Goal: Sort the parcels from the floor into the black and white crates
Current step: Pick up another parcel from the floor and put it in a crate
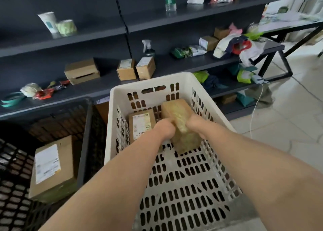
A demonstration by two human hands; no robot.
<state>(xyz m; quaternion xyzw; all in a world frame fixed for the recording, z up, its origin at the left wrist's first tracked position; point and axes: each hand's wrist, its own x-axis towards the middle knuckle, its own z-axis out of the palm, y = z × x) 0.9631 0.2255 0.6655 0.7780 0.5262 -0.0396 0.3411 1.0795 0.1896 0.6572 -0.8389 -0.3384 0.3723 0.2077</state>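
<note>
Holds a taped brown parcel between left hand and right hand, fingers curled round its sides, inside the white crate (just beside a labelled parcel).

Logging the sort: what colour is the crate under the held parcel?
White; the crate shows best in the head view.
</note>
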